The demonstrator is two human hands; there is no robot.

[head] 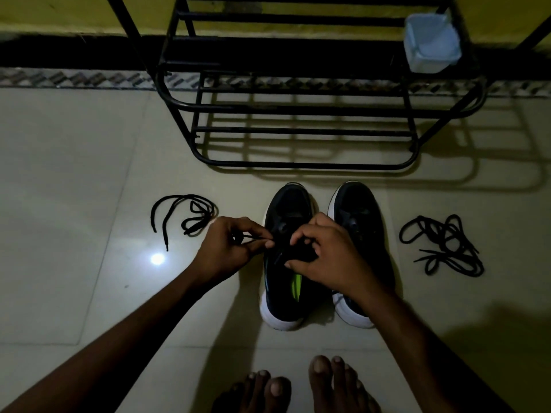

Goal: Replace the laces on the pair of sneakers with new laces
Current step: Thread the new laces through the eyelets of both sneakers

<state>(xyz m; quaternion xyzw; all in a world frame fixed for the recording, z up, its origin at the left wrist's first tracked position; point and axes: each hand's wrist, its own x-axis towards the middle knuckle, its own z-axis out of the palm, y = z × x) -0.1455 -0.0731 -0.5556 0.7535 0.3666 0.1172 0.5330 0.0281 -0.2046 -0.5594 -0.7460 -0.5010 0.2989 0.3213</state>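
The fingers point(260, 234) of the left hand point(229, 247) are curled, and thumb and forefinger pinch a thin black lace point(253, 237), which runs from this pinch toward the eyelets of the left sneaker point(286, 208). The right hand point(326, 253) lies over the middle of the same sneaker. Its fingers are bent too, and together with the thumb they hold the dark upper near the eyelets; if they also hold an end of the lace, I cannot tell, because everything there is black and dim. Both forearms reach in from the bottom edge. The left sneaker stands on the floor point(89, 174) with its toe pointing away from the person; it is black with a white sole, and a strip of green shows inside its opening. The right sneaker point(357, 210) stands just beside it, parallel, and its heel part is hidden behind the right wrist. On the left of the pair, well apart, a loose lace point(190, 226) lies in some open curves. On the right, a tangle of laces point(444, 242) lies on the floor. Behind the sneakers stands a black metal shoe rack point(298, 131), and a pale blue plastic container point(430, 43) sits on one upper shelf. Two bare feet point(334, 383) show at the bottom, near the heels of the sneakers.
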